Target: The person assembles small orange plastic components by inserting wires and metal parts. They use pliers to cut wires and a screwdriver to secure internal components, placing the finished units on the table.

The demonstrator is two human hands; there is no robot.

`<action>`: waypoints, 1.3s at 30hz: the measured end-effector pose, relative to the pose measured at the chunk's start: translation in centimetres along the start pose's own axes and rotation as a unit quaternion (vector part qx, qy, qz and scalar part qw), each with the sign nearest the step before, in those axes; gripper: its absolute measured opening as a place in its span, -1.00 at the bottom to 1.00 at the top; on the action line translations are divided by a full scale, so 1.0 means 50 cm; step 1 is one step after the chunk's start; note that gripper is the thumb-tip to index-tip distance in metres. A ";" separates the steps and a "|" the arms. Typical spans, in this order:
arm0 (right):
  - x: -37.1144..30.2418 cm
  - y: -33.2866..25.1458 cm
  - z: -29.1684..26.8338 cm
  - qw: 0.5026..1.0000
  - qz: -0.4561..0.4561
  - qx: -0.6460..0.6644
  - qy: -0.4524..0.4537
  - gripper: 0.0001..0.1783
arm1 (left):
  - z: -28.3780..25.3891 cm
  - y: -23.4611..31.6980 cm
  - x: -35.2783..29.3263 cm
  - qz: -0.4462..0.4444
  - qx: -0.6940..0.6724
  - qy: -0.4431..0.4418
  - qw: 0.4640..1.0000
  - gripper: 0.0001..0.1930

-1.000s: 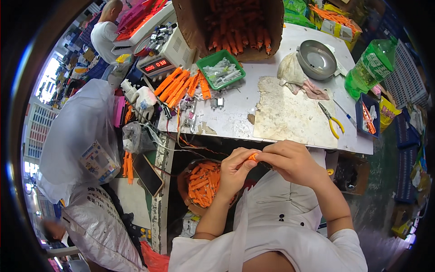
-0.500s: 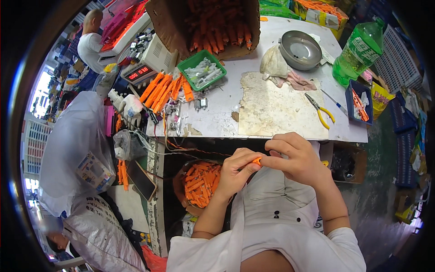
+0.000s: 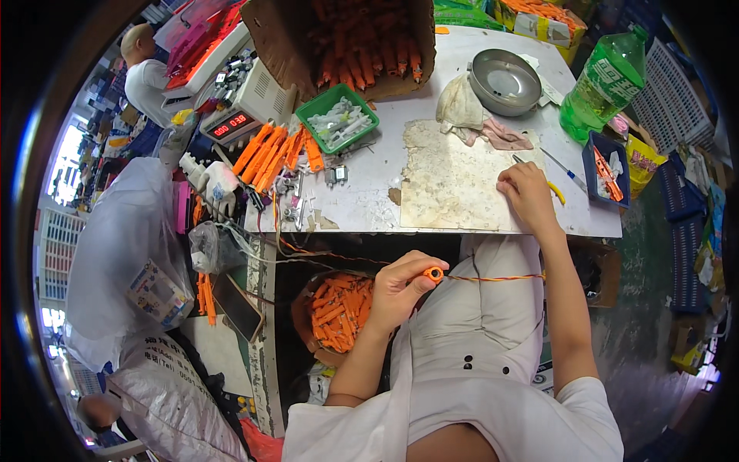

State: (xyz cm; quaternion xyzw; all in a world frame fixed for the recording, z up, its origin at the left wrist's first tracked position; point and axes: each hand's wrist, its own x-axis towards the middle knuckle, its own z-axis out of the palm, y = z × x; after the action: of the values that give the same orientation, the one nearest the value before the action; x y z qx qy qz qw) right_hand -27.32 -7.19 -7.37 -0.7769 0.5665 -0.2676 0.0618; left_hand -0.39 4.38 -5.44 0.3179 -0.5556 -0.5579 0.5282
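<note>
My left hand (image 3: 402,286) is closed around a small orange plastic tube-shaped piece (image 3: 433,274), held above my lap with its round open end showing. Twisted red and yellow wires (image 3: 493,278) stretch from beside this piece to my right forearm; whether they join it I cannot tell. On the table, my right hand (image 3: 528,196) lies with curled fingers over the pliers (image 3: 557,193). Only the pliers' tip and part of a yellow handle show, the rest being under the hand. A stained sheet (image 3: 446,189) lies beneath them.
Beyond the sheet are a metal bowl (image 3: 505,81), a rag (image 3: 460,104) and a green bottle (image 3: 608,85). A screwdriver (image 3: 568,171) and a blue tray (image 3: 594,173) lie right. Left are a green basket (image 3: 337,117) and a box of orange pieces (image 3: 339,312) below the table.
My right hand has left the orange piece and moved forward onto the pliers. My left hand still holds the piece, its open end now visible. The wires now show across my lap.
</note>
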 end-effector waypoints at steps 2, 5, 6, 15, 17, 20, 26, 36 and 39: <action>0.001 -0.016 0.006 0.999 0.014 0.035 0.019 -0.84 | -0.001 0.000 -0.003 0.003 0.007 -0.003 1.000 -0.61; -0.011 -0.070 -0.011 0.978 0.076 0.191 0.029 -0.83 | 0.001 0.002 -0.003 0.003 0.015 0.007 1.000 -0.71; -0.019 -0.103 -0.029 0.956 0.093 0.276 0.022 -0.83 | 0.001 0.003 -0.001 -0.007 0.023 0.009 1.000 -0.71; -0.087 -0.269 -0.120 0.950 -0.144 0.278 -0.023 -0.85 | 0.013 0.006 0.007 0.004 0.134 0.002 0.991 -0.74; -0.092 -0.269 -0.121 0.956 -0.162 0.244 -0.017 -0.80 | 0.015 0.013 0.008 0.024 0.174 -0.005 0.984 -0.74; -0.098 -0.272 -0.124 0.961 -0.188 0.201 -0.017 -0.71 | 0.018 0.015 0.007 0.029 0.180 -0.004 0.983 -0.75; -0.102 -0.280 -0.129 0.964 -0.231 0.126 -0.025 -0.61 | 0.015 0.018 0.005 0.042 0.233 -0.022 0.971 -0.78; -0.104 -0.280 -0.122 0.968 -0.176 0.155 -0.086 -0.72 | 0.018 0.028 0.003 0.044 0.259 -0.030 0.964 -0.80; -0.101 -0.270 -0.127 0.971 -0.204 0.079 -0.096 -0.78 | 0.025 0.034 0.006 0.069 0.305 -0.024 0.950 -0.80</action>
State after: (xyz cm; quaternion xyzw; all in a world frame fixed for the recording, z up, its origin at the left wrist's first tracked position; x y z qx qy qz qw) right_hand -20.07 3.47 1.66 -0.8908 0.3647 -0.2425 0.1212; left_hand -1.22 4.74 -3.51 0.4112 -0.7321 -0.3313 0.4302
